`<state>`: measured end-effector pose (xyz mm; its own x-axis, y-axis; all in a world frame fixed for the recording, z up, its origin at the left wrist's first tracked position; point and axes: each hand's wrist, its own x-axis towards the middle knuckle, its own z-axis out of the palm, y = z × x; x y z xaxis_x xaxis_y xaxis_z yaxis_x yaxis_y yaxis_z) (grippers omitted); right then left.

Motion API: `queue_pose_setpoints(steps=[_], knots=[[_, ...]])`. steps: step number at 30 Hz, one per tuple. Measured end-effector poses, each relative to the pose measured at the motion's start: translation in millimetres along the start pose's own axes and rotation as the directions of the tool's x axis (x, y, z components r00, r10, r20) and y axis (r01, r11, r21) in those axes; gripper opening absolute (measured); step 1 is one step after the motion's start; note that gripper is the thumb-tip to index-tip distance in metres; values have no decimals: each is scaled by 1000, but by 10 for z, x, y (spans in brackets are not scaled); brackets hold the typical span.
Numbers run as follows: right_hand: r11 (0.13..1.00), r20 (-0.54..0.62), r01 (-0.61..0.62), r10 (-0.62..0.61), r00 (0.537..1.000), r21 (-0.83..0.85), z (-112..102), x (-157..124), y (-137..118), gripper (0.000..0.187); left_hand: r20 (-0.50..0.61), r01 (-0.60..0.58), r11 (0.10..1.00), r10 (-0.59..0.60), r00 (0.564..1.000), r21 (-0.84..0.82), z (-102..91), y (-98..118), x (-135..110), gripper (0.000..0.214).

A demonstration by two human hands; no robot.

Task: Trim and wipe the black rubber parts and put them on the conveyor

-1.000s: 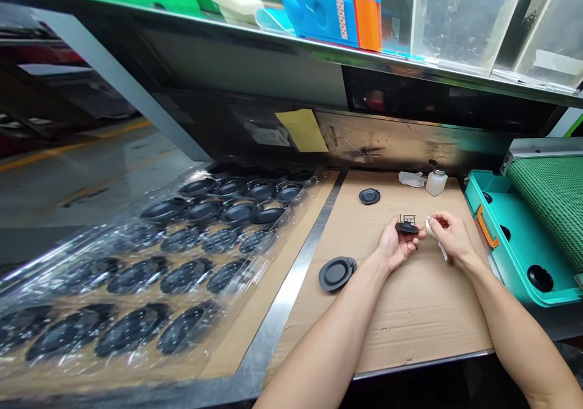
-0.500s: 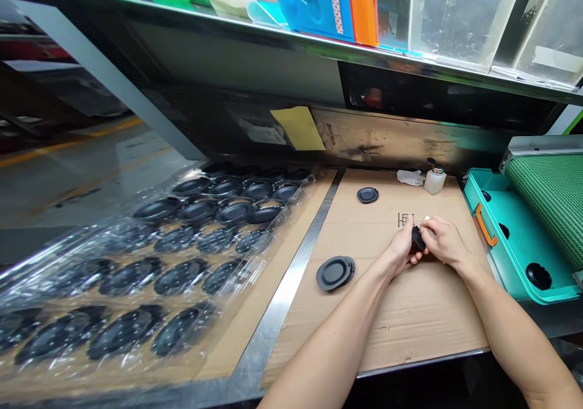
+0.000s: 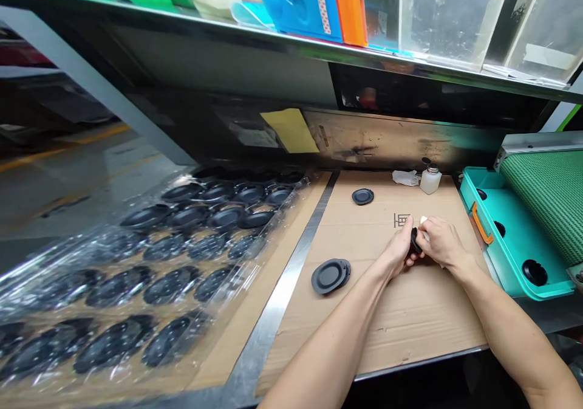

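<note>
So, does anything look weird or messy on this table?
Yes, a little. The metal panel behind the cardboard sheet has dark, smudgy marks across it, so it looks dirty or scorched. Also, a crumpled white cloth lies beside the small bottle instead of being folded.

Noted from my station: worktop (image 3: 277, 330) under cardboard sheets (image 3: 410, 330), split by a steel strip (image 3: 273, 318). Right sheet: black rubber disc (image 3: 362, 197), stacked pair of discs (image 3: 330, 276), white plastic bottle (image 3: 430, 180), crumpled tissue (image 3: 405, 178). Left sheet: film-covered rows of discs (image 3: 182, 226).
</note>
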<state>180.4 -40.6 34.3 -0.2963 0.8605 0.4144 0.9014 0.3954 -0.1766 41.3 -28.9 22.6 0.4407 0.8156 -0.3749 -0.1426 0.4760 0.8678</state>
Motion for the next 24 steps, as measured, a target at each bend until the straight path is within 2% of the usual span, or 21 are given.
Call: queue_pose_setpoints(steps=[5,9,13,18,24], knots=[[999,-19,38,-37,999,28,-20,-4,16,13,27,-19,999,18,999,32,-12,-6,0,65],[999,18,14,-15,1000,46,-50,-5,28,11,24,-47,996,45,999,74,-22,-25,10,69],[992,-22,26,-23,999,121,-61,2,37,15,21,-60,996,58,998,72,-6,-20,0,68],[979,22,13,-18,1000,203,-79,9,61,14,18,-61,996,60,998,60,1,-12,-15,67],[973,-1,10,-10,1000,230,-87,5,68,15,8,-82,993,81,997,91,-7,-41,10,68]])
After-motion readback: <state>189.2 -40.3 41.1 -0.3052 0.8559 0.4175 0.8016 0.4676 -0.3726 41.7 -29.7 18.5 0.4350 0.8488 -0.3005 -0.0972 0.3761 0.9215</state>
